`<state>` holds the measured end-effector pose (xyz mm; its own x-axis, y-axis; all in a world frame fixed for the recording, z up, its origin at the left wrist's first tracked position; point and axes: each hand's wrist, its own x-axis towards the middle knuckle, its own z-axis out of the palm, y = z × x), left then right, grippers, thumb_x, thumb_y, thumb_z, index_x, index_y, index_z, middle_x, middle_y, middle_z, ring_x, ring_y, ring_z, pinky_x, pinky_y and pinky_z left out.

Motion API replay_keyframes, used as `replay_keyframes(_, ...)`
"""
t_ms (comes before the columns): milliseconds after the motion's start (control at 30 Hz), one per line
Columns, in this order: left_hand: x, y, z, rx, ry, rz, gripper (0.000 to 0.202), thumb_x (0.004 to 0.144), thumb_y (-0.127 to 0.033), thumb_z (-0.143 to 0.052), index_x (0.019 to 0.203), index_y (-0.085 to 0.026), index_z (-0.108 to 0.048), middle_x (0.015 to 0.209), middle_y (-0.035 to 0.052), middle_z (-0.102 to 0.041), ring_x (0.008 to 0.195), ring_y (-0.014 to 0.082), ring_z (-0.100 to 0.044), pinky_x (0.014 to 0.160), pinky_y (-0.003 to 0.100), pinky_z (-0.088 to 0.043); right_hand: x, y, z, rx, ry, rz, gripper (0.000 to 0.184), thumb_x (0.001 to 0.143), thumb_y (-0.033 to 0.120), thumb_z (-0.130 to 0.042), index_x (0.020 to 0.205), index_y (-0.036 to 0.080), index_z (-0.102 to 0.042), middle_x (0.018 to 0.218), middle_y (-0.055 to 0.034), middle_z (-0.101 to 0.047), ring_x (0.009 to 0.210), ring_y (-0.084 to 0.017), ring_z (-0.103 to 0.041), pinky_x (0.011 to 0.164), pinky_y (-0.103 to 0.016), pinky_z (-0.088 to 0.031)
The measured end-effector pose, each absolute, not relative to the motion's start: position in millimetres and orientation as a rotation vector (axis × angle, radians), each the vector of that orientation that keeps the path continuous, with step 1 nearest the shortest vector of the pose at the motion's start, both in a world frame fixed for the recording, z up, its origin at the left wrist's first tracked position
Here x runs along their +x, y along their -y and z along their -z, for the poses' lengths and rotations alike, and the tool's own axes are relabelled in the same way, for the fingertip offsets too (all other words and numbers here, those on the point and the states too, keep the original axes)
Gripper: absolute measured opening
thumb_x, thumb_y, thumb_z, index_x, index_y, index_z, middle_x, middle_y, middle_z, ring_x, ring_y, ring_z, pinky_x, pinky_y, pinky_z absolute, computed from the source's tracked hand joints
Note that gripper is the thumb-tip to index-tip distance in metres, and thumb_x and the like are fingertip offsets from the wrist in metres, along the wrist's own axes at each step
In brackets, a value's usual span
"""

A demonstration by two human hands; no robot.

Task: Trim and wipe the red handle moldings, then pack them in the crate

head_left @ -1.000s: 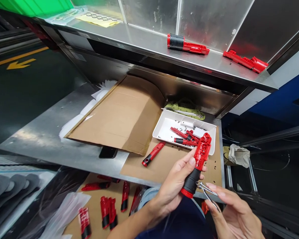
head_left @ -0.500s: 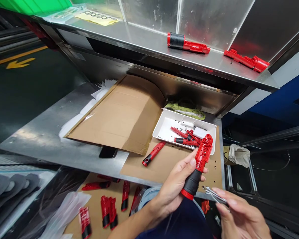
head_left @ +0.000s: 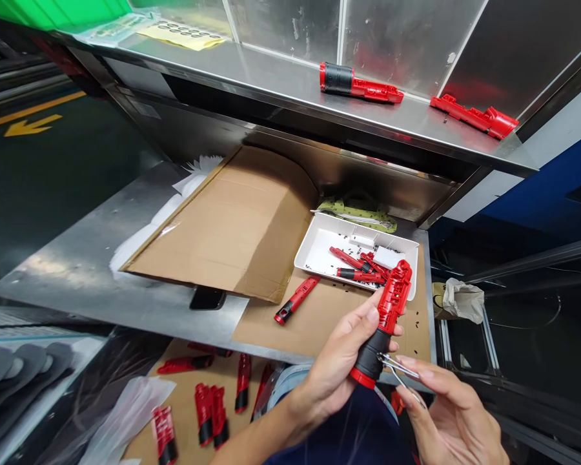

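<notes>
Red plastic tool housing (head_left: 392, 303) being held up in the left hand (head_left: 336, 378), with small steel tweezers (head_left: 399, 369) poised at its black end in the right hand (head_left: 448, 420)

The left hand's grip is wrapping around the black rubber sleeve (head_left: 370, 352), its thumb lying against the red shell, while the right hand's grip is pinching the tweezers just beside the sleeve. The housing is hanging in the air above a cardboard sheet (head_left: 329, 323), just off the corner of a white plastic tray (head_left: 319, 242) holding similar parts and loose black bits. It looks light and stiff, probably slick along its glossy ribs, so the rubber sleeve seems the surest place to take hold; the thin, open red shell could flex or snap if squeezed hard.
</notes>
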<state>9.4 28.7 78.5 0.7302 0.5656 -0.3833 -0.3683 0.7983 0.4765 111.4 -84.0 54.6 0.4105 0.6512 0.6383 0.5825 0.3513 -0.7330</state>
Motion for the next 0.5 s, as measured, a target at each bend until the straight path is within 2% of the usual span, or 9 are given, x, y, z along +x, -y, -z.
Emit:
replay_keyframes(233, 10.0, -27.7, -74.7, 0.404, -0.583, -0.531, 0.061, 0.080, -0.042, -0.076, 0.136, -0.022, -0.061, 0.092, 0.0090, -0.072, 0.069, 0.0093, -0.059, 0.060, 0.015, -0.051, 109.8, 79.4, -61.4, -1.353, 1.279, 0.012, 0.031, 0.072, -0.002, -0.074, 0.097, 0.016, -0.070, 0.090, -0.0036, -0.079, 0.076, -0.017, -0.077, 0.074, -0.024, -0.065)
replay_keyframes(400, 11.5, -27.3, -74.2, 0.378, -0.567, -0.548, 0.053, 0.077, -0.041, -0.079, 0.125, -0.022, -0.069, 0.103, 0.0097, -0.072, 0.073, 0.0093, -0.060, 0.063, 0.016, -0.052, 106.9, 83.1, -65.6, -1.334, 1.284, 0.110, 0.028, 0.071, -0.001, -0.075, 0.092, 0.017, -0.071, 0.087, -0.0012, -0.080, 0.071, -0.016, -0.077, 0.069, -0.021, -0.064)
replay_keyframes(500, 12.1, -27.8, -77.0, 0.370, -0.549, -0.575, 0.046, 0.077, -0.041, -0.079, 0.119, -0.021, -0.073, 0.107, 0.0100, -0.071, 0.075, 0.0098, -0.061, 0.066, 0.017, -0.053, 108.4, 91.2, -65.9, -1.324, 1.140, 0.119, 0.024, 0.075, 0.006, -0.076, 0.096, 0.018, -0.070, 0.092, -0.0012, -0.079, 0.077, -0.016, -0.077, 0.069, -0.022, -0.065)
